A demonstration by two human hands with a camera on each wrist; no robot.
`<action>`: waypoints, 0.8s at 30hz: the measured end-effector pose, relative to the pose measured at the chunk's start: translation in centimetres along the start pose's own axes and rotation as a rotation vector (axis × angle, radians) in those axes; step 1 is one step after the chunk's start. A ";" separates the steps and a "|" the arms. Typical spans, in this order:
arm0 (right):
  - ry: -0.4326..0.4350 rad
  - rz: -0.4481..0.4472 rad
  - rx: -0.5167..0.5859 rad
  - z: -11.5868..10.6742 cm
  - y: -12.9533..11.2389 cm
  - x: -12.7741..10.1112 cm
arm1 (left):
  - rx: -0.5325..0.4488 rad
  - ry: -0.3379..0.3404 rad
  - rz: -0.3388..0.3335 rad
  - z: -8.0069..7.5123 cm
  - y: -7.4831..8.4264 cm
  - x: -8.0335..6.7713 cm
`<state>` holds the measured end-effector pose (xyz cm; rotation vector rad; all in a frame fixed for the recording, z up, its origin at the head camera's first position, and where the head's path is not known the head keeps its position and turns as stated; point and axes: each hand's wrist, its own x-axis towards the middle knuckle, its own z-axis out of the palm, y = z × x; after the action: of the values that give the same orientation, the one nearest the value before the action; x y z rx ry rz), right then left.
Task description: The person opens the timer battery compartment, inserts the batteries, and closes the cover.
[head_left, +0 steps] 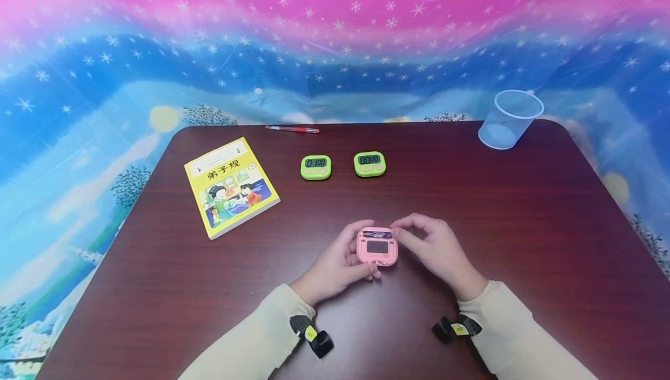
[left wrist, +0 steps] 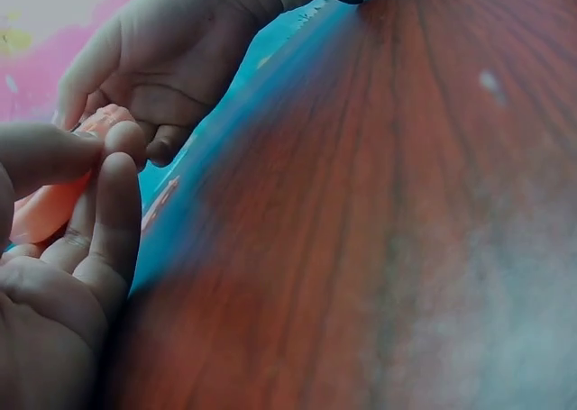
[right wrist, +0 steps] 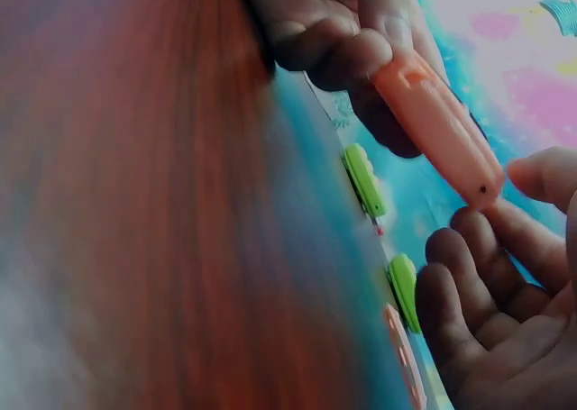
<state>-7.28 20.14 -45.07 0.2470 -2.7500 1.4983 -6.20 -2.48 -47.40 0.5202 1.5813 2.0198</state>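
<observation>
A pink digital timer [head_left: 377, 247] is held back side up, its battery slot uncovered and a dark battery [head_left: 377, 234] lying across the top. My left hand [head_left: 342, 260] grips the timer from the left, thumb at its lower edge and fingers beneath and behind it. The right hand [head_left: 437, 252] has its thumb and forefinger at the timer's upper right corner, by the battery's end. In the right wrist view, that thumb [right wrist: 545, 176] and the forefinger straddle the corner, while the other fingers are loosely bent.
Two green timers [head_left: 316, 167] [head_left: 370, 164] stand farther back on the dark wooden table [head_left: 471, 194]. A yellow book [head_left: 232, 188] lies left, a red pen [head_left: 293, 129] at the back edge, a clear cup [head_left: 510, 119] back right. The right wrist view shows a thin pink piece [right wrist: 405, 356].
</observation>
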 end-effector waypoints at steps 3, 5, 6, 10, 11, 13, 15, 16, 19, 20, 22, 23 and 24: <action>0.053 -0.042 -0.016 -0.4 0.3 0.2 | -0.003 0.014 0.003 -0.1 0.0 0.0; 0.089 -0.058 -0.025 -0.7 0.6 0.4 | -0.003 0.022 0.001 -0.1 0.1 -0.1; 0.103 -0.066 -0.037 -0.8 0.8 0.5 | -0.003 0.026 0.000 -0.1 0.0 -0.1; 0.113 -0.068 -0.087 -1.3 1.5 0.8 | 0.010 0.034 -0.001 -0.2 0.0 0.0; 0.098 -0.063 -0.103 -1.4 1.7 0.9 | 0.012 0.035 -0.001 -0.2 -0.1 0.0; 0.052 -0.047 -0.144 -1.7 1.9 1.2 | 0.018 0.037 -0.001 -0.2 -0.1 0.0; 0.000 -0.022 -0.197 -2.1 2.1 1.3 | 0.021 0.038 -0.003 -0.2 -0.2 0.0; -0.025 -0.009 -0.225 -2.2 2.3 1.4 | 0.022 0.038 -0.004 -0.2 -0.2 0.0; -0.077 0.013 -0.292 -2.6 2.5 1.6 | 0.026 0.038 -0.008 -0.2 -0.2 0.0; -0.088 0.020 -0.310 -2.7 2.5 1.7 | 0.027 0.037 -0.008 -0.2 -0.2 0.0; -0.105 0.028 -0.332 -2.8 2.4 1.9 | 0.030 0.036 -0.007 -0.2 -0.2 0.0; -0.113 0.035 -0.338 -2.9 2.3 1.9 | 0.030 0.034 -0.007 -0.2 -0.2 0.0; -0.121 0.042 -0.344 -2.9 2.3 2.0 | 0.030 0.034 -0.006 -0.2 -0.3 0.1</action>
<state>-9.78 23.49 -45.23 0.2845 -3.0622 1.0201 -6.32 -2.56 -47.70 0.4947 1.6334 2.0133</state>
